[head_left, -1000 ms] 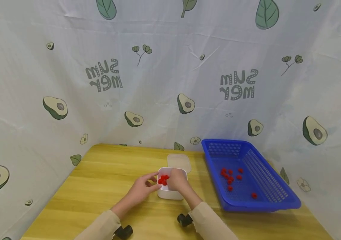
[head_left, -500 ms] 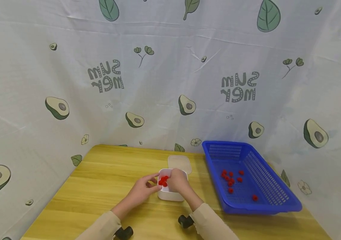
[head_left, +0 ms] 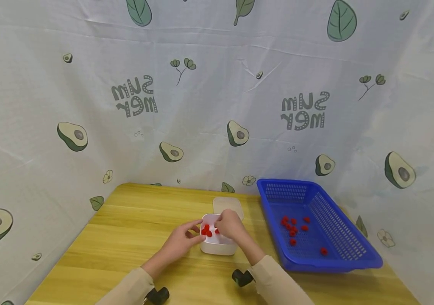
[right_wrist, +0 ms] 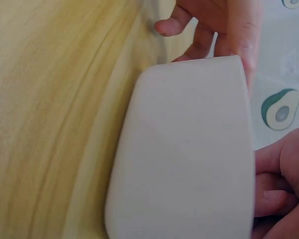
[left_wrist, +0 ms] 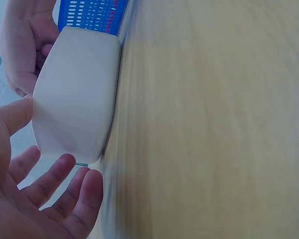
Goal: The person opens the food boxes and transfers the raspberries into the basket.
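A white plastic box stands on the table with several small red berry-like pieces inside. Along the box's left side my left hand spreads its fingers, its thumb touching the near corner of the rim. In the left wrist view, that hand's fingers are loosely bent beside the wall. Over the box's right part is my right hand, its fingers bent down inside the rim. One red piece shows just below those fingertips. In the right wrist view the box wall hides the right fingertips.
A blue perforated basket at the right holds several more red pieces. Behind the box lies a pale translucent lid on the wooden table. A printed white curtain hangs around the table.
My right hand has drawn back slightly up and to the right inside the box. A red piece now shows beneath its fingertips. The left hand has stayed in place.
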